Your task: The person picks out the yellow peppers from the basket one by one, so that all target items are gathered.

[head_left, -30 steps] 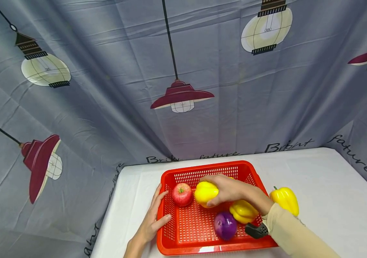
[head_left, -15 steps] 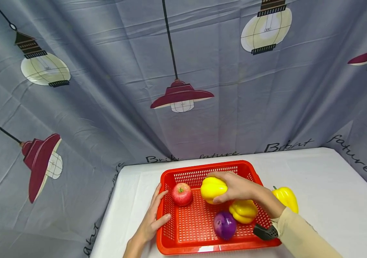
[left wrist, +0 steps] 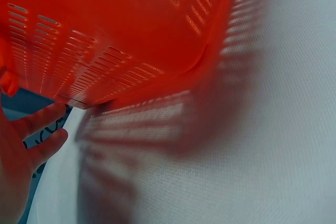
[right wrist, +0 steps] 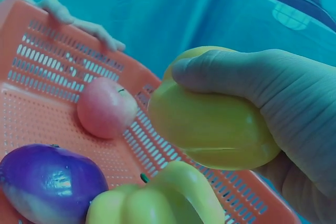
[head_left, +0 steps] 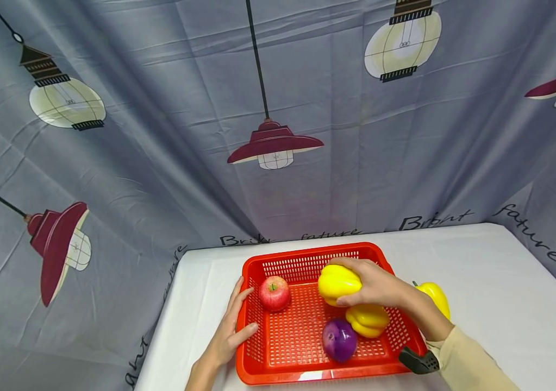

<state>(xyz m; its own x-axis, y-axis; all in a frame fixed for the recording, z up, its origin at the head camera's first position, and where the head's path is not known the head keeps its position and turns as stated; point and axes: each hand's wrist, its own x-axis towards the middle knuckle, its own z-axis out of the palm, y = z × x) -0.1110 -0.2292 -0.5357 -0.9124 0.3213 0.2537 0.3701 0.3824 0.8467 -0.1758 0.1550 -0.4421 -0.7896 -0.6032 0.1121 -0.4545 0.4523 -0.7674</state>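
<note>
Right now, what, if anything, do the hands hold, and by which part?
The right hand holds a yellow pepper around the side of its body. The left hand touches the red basket at its rim.

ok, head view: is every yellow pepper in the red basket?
No, one yellow pepper lies on the white table, outside the red basket on its right side.

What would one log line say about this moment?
right hand: holds yellow pepper over red basket | left hand: on basket rim | inside: apple, purple item, second yellow pepper | on table: third yellow pepper
</note>
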